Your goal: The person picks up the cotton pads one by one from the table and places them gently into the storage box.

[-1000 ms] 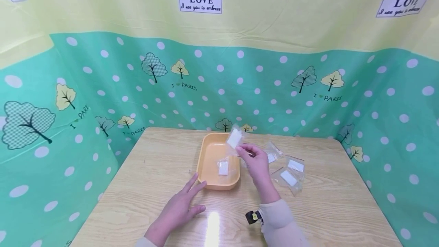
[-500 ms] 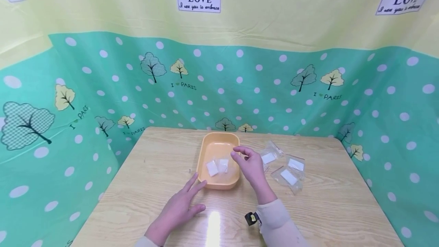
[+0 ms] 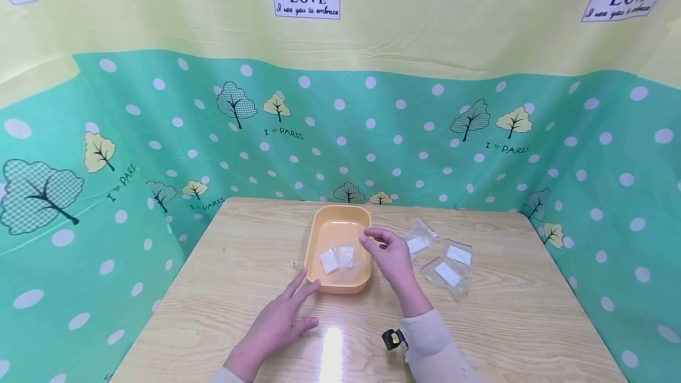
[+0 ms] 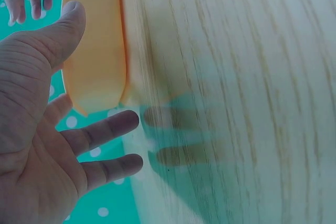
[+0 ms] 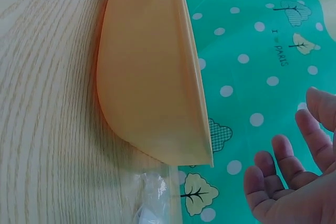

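An orange plastic tray (image 3: 340,213) stands on the wooden table, with two clear bags (image 3: 328,261) lying in its near half, each holding a white rectangular piece. My left hand (image 3: 279,324) is at the tray's near left corner, fingers spread and fingertips right at the rim. In the left wrist view the fingers (image 4: 107,129) are straight beside the tray's outer wall (image 4: 97,45). Over the tray's right rim my right hand (image 3: 387,253) hangs with loosely bent fingers. Nothing lies between its thumb and fingers (image 5: 286,156) in the right wrist view.
Several more clear bags with white pieces lie right of the tray, among them a bag behind the right hand (image 3: 417,244) and two overlapping bags (image 3: 448,275). A green dotted curtain (image 3: 372,135) encloses the back and sides of the table (image 3: 255,235).
My right hand has let go of a bag, which now lies in the tray beside the other one. The hand has stayed over the right rim since; the left hand has not moved.
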The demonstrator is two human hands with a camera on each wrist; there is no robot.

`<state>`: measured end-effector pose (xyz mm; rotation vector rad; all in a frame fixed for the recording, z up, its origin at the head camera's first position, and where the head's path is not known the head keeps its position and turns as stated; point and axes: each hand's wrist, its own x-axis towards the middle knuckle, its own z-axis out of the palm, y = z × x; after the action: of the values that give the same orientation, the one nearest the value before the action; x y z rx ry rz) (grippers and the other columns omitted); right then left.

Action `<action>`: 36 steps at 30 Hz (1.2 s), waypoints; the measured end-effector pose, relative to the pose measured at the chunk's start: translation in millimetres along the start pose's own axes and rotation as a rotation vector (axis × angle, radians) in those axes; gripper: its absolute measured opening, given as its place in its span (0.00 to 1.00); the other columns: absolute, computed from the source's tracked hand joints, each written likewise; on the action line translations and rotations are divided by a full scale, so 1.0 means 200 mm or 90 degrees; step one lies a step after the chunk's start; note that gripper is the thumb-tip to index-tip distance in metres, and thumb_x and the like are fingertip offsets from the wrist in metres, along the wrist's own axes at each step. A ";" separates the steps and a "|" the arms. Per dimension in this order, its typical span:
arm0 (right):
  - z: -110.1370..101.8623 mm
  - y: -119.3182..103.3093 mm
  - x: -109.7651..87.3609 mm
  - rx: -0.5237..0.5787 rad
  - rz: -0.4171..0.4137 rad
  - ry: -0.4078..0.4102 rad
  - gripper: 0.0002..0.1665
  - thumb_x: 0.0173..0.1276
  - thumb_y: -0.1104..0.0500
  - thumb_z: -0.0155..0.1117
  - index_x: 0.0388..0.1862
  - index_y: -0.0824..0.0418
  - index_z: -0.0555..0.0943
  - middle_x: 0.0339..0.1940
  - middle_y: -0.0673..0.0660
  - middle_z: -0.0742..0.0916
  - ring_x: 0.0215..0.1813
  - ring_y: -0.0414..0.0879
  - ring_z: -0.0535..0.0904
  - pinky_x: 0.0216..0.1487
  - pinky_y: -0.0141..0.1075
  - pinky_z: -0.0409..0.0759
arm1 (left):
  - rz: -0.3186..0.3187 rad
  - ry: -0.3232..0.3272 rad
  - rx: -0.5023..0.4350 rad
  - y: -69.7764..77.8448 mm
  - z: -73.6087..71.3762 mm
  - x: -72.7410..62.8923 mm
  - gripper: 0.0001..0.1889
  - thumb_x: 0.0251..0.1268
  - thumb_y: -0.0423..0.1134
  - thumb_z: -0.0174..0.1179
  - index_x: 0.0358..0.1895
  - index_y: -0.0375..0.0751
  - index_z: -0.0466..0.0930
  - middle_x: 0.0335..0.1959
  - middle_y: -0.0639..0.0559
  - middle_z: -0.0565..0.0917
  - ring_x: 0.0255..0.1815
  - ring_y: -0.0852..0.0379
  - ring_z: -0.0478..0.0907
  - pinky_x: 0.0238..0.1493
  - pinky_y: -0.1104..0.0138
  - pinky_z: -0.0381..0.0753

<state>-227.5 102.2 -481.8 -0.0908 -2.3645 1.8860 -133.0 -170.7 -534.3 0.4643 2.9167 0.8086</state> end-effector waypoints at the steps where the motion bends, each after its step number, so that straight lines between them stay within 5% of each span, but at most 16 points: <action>1: -0.01 0.00 0.00 0.000 0.003 0.002 0.17 0.71 0.54 0.77 0.54 0.59 0.90 0.63 0.58 0.90 0.67 0.56 0.83 0.73 0.53 0.81 | -0.001 0.000 0.000 0.00 0.00 0.00 0.42 0.66 0.55 0.72 0.83 0.63 0.66 0.91 0.49 0.51 0.68 0.27 0.81 0.62 0.32 0.83; 9: -0.08 0.02 0.01 -0.002 0.017 0.022 0.19 0.72 0.52 0.76 0.57 0.59 0.89 0.62 0.61 0.90 0.65 0.56 0.83 0.66 0.50 0.87 | 0.002 0.003 -0.002 0.01 0.00 -0.01 0.41 0.67 0.54 0.73 0.83 0.64 0.66 0.91 0.50 0.51 0.69 0.29 0.80 0.63 0.33 0.83; 17: -0.17 0.05 0.02 0.016 0.014 0.044 0.20 0.72 0.54 0.76 0.58 0.62 0.89 0.55 0.63 0.91 0.54 0.46 0.85 0.47 0.21 0.83 | 0.004 0.006 -0.004 0.01 0.00 -0.01 0.42 0.67 0.55 0.73 0.82 0.66 0.65 0.91 0.51 0.52 0.68 0.29 0.81 0.62 0.34 0.84; 27: -0.28 0.09 0.01 -0.023 0.054 0.044 0.23 0.75 0.51 0.73 0.64 0.59 0.86 0.59 0.62 0.89 0.59 0.51 0.83 0.49 0.21 0.81 | -0.002 0.007 -0.003 0.01 0.00 -0.01 0.42 0.66 0.54 0.73 0.82 0.66 0.66 0.91 0.51 0.52 0.68 0.29 0.81 0.62 0.35 0.84; 36: -0.54 0.17 0.01 -0.149 0.037 -0.049 0.30 0.77 0.48 0.71 0.71 0.61 0.81 0.64 0.63 0.88 0.64 0.55 0.84 0.52 0.22 0.81 | -0.002 0.006 -0.001 0.01 0.00 -0.01 0.41 0.68 0.54 0.72 0.83 0.65 0.65 0.91 0.53 0.51 0.69 0.29 0.80 0.63 0.34 0.84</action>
<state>-216.1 215.4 -490.9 -0.1107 -2.6542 1.6562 -131.4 -169.6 -533.4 0.4578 2.9251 0.8143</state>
